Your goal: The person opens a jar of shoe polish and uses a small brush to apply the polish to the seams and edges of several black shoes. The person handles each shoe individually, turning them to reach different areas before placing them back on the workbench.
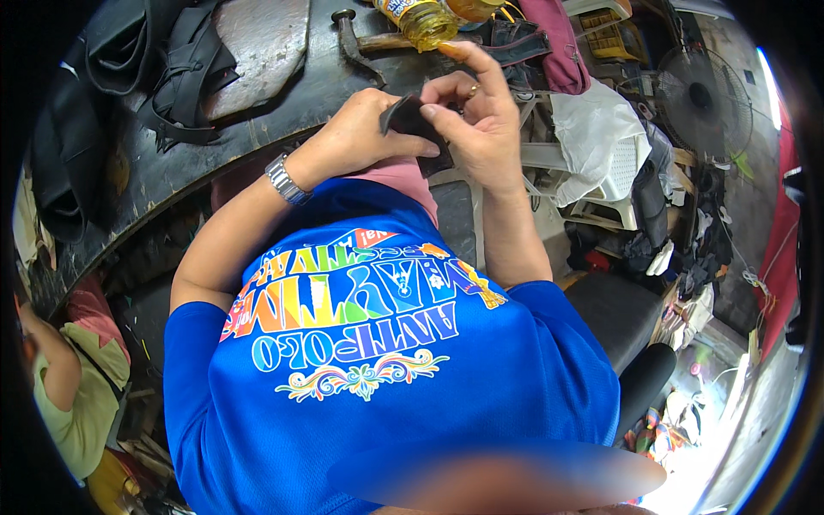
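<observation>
Above my lap, my left hand (365, 129) is closed around a small black strip (408, 118) of leather-like material, thumb along its lower side. My right hand (482, 116) meets the strip from the other side, its thumb and a bent finger pinching the near edge. Its index finger stretches up, with an orange-yellow smear at the tip, close to the mouth of a tilted glass jar (427, 33) with yellowish content. A second jar (475, 9) is partly cut off at the top. Beside the jars, a hammer (350, 45) lies on the dark worktable (176, 176).
Black strips and pieces (187, 81) lie by a worn slab (262, 56) on the table's left. At right are a white plastic stool (605, 163) under a plastic sheet, a maroon cloth (554, 43) and a fan (704, 94). Another person's arm (56, 365) shows at lower left.
</observation>
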`<control>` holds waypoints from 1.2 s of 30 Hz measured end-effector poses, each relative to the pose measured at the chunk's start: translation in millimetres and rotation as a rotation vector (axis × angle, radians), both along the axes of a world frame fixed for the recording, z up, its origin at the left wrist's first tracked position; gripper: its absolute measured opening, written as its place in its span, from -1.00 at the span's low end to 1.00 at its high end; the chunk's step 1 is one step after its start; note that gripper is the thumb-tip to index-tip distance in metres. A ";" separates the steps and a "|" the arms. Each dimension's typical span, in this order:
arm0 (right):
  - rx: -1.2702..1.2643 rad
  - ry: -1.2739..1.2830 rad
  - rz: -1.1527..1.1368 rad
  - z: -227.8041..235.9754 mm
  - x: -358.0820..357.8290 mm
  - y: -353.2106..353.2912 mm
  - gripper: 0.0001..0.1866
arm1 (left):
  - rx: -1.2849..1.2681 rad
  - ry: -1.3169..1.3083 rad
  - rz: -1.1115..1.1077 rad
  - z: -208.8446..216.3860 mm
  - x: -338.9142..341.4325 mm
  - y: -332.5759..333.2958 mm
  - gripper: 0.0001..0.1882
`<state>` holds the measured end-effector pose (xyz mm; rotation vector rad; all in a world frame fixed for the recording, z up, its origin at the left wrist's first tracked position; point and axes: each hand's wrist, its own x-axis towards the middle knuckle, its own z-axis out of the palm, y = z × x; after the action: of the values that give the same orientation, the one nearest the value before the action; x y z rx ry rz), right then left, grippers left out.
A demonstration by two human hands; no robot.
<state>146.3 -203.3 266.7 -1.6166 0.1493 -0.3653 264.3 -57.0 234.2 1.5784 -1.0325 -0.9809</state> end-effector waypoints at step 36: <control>-0.586 -0.208 -0.160 69.2 134.8 -173.5 -0.31 | -0.289 -0.313 0.741 -5.2 48.5 76.0 -0.58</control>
<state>281.1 -376.7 335.9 -2.1332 0.0097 -0.7484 312.8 19.0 229.0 1.6965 -0.6534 -0.0796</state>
